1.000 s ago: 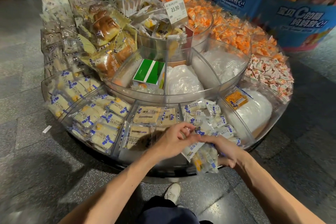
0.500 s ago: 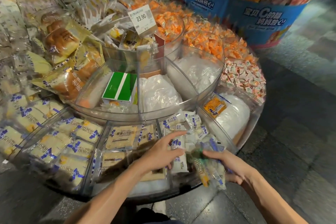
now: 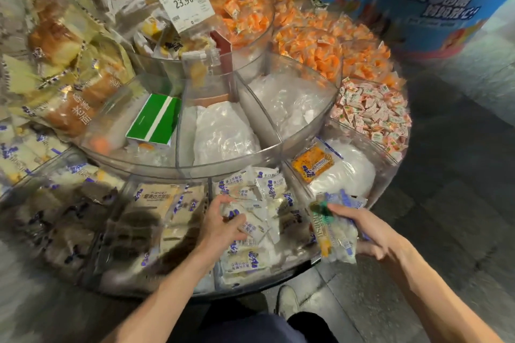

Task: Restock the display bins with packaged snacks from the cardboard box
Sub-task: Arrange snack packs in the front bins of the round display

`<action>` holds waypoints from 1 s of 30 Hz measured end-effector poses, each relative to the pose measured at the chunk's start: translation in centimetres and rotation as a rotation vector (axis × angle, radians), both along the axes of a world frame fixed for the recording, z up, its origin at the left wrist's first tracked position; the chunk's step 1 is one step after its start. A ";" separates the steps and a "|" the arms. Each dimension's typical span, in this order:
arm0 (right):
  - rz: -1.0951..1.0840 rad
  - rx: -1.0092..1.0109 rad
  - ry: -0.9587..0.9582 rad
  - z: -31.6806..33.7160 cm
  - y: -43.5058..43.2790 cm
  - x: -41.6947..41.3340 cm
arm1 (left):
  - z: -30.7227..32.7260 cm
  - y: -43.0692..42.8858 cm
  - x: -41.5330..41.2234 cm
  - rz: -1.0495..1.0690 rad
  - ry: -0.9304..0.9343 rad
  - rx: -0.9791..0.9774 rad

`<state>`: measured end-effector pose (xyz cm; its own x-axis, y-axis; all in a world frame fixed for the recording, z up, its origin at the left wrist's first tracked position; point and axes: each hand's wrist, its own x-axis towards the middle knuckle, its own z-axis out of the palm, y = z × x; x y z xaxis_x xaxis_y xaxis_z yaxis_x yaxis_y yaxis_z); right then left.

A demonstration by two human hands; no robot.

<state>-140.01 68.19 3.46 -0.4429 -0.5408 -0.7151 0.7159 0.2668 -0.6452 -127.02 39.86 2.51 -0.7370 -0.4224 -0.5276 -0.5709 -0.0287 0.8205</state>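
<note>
left hand (image 3: 220, 227) dropped, pinching bin packet (image 3: 252, 227) | snack bundle (image 3: 335, 234) between right hand (image 3: 376, 234) thumb, fingers

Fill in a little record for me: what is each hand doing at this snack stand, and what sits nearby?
Place: round tiered display of clear bins
Left hand: grips a white packet in the front bin
Right hand: holds a bunch of packets at the display's outer rim
Middle tier: green box, white plastic bags
Price tag: 23.90
Cardboard box: not in view
</note>
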 end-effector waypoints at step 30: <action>0.139 -0.202 -0.041 3.0 -10.1 2.1 | 3.9 8.1 2.0 0.059 0.110 0.128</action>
<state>-137.93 58.04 6.50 -0.3269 -0.7283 -0.6023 0.7081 0.2332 -0.6664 -125.01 48.00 6.37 -0.7694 -0.4010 -0.4972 -0.4718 -0.1680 0.8655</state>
